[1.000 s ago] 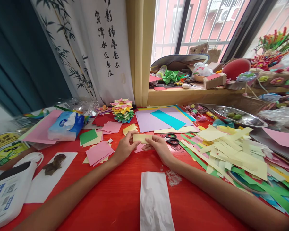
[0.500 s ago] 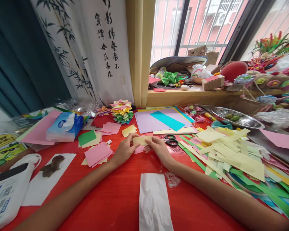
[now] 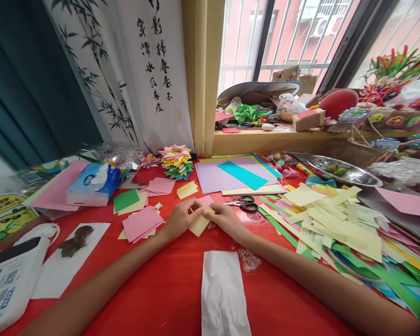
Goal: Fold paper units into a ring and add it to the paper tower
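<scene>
Between my two hands is a small piece of pale yellow paper (image 3: 200, 224), tilted, its lower part hanging below my fingers. My left hand (image 3: 186, 216) pinches its upper left edge. The thumb and fingers of my right hand (image 3: 226, 219) are closed on its upper right side, and my fingertips hide the top of the sheet. Just behind my hands a pink paper (image 3: 206, 200) lies on the red table. Right of them rest black-handled scissors (image 3: 248, 204). A stack of pink squares (image 3: 143, 223) lies left of my left hand.
A folded paper ornament (image 3: 177, 162) stands at the back beside coloured sheets (image 3: 210, 179). Cut paper strips (image 3: 339, 224) are heaped at right, near a metal dish (image 3: 363, 176). A white tissue (image 3: 224, 298) lies in front; a tissue pack (image 3: 93, 183) sits at left.
The yellow paper has turned from lying level between my hands to a tilted position with its end pointing down. My hands have drawn closer together, and more of the scissors shows.
</scene>
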